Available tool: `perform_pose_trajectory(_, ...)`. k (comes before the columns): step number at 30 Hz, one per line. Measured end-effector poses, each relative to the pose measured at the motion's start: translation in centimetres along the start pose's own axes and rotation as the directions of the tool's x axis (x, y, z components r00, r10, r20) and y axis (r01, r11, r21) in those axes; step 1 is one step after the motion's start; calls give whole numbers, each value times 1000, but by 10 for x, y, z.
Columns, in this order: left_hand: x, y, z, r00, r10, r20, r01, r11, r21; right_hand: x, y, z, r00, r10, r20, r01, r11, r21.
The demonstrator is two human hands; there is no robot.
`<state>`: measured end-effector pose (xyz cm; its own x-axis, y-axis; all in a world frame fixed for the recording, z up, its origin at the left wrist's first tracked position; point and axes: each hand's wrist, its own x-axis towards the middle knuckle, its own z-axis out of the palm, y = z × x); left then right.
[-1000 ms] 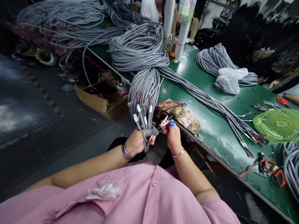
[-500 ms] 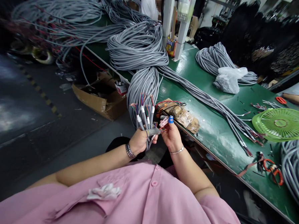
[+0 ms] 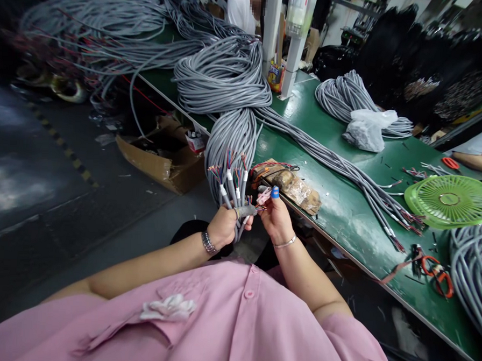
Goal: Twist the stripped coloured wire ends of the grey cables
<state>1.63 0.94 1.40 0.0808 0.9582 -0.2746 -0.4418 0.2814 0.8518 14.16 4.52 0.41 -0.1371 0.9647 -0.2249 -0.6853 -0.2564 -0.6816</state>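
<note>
My left hand (image 3: 223, 226) is closed round a bunch of grey cables (image 3: 233, 188) whose stripped ends fan upward, showing coloured wires. One cable end (image 3: 247, 210) lies crosswise over my left thumb. My right hand (image 3: 276, 214), with blue tape on one fingertip, pinches the thin coloured wires sticking out of that cable end. Both hands are held just off the near edge of the green table (image 3: 344, 207), above my lap.
Big coils of grey cable (image 3: 224, 74) lie on the table's far end, more coils (image 3: 350, 94) with a white bag (image 3: 367, 130) behind. A green fan grille (image 3: 450, 199), orange-handled cutters (image 3: 436, 269), a taped wooden block (image 3: 293, 186) and a floor carton (image 3: 161, 155) are near. Another person's arm (image 3: 478, 158) rests at right.
Both hands with the cables shifted slightly up and right between the earliest frame and the middle one. The right fingers keep working at the wire ends; grips unchanged.
</note>
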Motion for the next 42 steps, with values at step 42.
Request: perform_pose_trajectory(42, -18, -4, -15, 997, 79, 3, -79, 995, 55, -43, 7, -7, 992, -113, 60, 128, 888, -443)
